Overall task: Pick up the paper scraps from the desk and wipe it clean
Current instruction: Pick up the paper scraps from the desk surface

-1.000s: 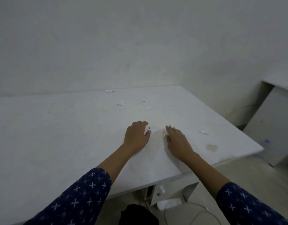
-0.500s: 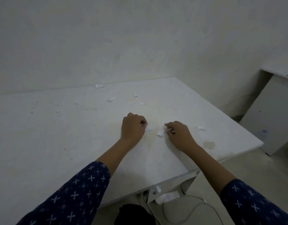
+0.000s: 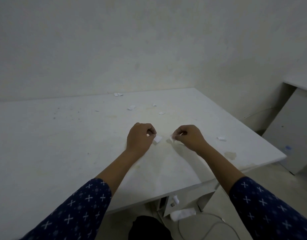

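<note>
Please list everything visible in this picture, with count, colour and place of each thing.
desk: one, white, centre
loose paper scraps: at least six, white, most on the desk's far side, one at right
held paper scraps: two, white, one pinched in each hand
stain: one, brownish, desk's near right corner
cabinet: one, pale, right of desk
bundle, perhaps cloth: one, white, floor under desk
cable: one, pale, beside bundle
black object: one, bottom edge
sleeves: two, dark blue with white crosses, bottom corners
left hand: over desk centre, pinching a scrap
right hand: beside it, pinching a scrap
</note>
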{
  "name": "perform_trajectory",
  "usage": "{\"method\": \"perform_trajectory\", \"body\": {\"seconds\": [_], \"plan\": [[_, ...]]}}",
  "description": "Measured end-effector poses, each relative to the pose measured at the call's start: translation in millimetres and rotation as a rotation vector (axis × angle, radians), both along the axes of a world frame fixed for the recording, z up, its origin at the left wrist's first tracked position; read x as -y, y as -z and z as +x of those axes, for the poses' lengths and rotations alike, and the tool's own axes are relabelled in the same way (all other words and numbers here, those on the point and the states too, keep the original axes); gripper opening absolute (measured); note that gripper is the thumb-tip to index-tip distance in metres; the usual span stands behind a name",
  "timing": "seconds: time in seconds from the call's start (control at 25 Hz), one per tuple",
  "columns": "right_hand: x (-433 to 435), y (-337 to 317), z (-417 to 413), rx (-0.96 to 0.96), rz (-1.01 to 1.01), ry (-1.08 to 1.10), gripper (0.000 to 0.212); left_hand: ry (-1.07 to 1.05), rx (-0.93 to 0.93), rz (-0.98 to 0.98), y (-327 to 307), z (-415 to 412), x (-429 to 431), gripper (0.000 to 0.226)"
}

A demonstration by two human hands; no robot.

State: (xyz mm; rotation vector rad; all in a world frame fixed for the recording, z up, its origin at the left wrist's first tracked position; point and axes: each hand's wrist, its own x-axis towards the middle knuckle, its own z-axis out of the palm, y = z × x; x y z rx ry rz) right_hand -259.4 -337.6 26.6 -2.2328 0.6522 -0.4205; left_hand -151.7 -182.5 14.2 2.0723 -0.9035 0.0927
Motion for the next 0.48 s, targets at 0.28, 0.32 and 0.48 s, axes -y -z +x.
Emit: {"method": "perform_trajectory", "body": {"seconds": [0.28, 0.32, 0.48], "plan": [[-90.6, -11.8, 30.6, 0.122, 0.417, -0.135, 0.003, -0.098, -0.018, -0.092, -8.1, 22.4, -84.9, 0.014], [-106.2, -9.1, 38.0, 0.114, 0.444, -0.154, 0.003, -0.125, -0.020, -0.087, -8.4, 26.4, -103.0, 0.014], [-179.5, 1.4, 72.4, 0.088, 0.500, -0.273, 0.004, -0.256, -0.016, -0.046, -9.3, 41.4, -188.4, 0.018]]}}
